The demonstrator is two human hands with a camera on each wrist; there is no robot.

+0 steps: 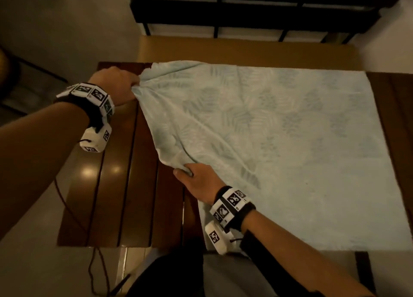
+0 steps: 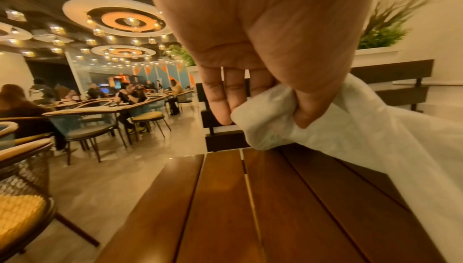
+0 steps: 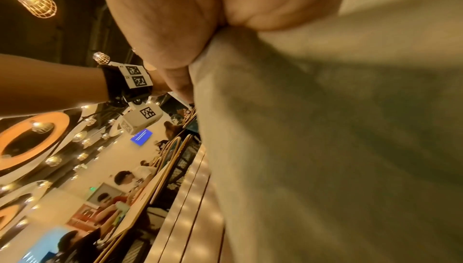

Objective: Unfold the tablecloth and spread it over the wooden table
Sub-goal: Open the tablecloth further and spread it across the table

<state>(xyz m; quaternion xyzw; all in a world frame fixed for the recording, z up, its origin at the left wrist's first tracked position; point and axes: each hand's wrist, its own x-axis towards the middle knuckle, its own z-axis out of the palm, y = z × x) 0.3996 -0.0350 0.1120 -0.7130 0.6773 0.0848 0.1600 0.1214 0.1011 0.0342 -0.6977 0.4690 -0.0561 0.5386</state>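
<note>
Right hand [image 3: 200, 9] clutching tablecloth [image 3: 325, 148]

Pale blue tablecloth [image 1: 279, 140] partly spread on the wooden table [image 1: 116, 185].
We see leaf print, flat right part, left edge lifted in folds; dark slats bare at left.

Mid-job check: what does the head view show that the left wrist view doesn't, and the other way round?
Only the head view shows the right hand gripping the tablecloth's near edge, the cloth lying flat over the table's right part, and bare planks on the left.

Only the left wrist view shows the pinch up close, thumb pressing bunched cloth, plus a dining room with seated people and a plant.

Both show the left hand holding the cloth's far corner above the wooden table.
</note>
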